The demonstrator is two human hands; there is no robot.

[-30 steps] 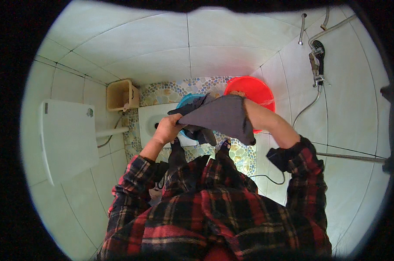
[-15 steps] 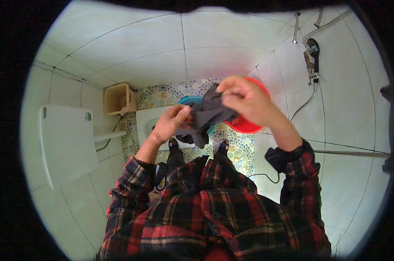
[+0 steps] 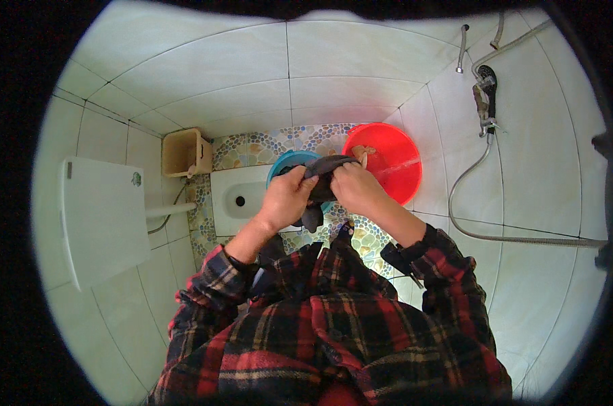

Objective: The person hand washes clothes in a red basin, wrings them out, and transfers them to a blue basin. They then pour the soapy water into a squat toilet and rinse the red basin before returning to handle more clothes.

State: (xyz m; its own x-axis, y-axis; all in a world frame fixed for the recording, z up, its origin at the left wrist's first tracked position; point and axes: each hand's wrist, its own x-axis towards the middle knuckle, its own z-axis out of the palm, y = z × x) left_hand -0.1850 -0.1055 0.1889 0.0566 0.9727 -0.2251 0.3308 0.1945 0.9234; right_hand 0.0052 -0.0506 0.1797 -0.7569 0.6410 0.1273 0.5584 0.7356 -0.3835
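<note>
A dark grey piece of cloth (image 3: 327,164), possibly a garment, is stretched between my two hands above a blue basin (image 3: 277,164). My left hand (image 3: 287,198) grips its left part, with a loose end hanging below. At the right, my right hand (image 3: 355,187) is closed on the cloth, fingers curled over it. The cloth and my hands cover most of the basin. Just beyond my right hand stands a red bucket (image 3: 402,152), with a small tan cloth (image 3: 365,151) at its left side.
A squat toilet (image 3: 220,203) lies in the pebble-patterned floor (image 3: 252,145) under my left hand. In the far left corner sits a beige bin (image 3: 179,152). The white cistern (image 3: 107,220) hangs on the left wall; a shower head (image 3: 488,81) and hose (image 3: 455,203) are on the right.
My right hand has come down and left, nearer my left hand, and has closed on the cloth. The raised cloth has dropped and bunched between the hands, uncovering more of the red bucket.
</note>
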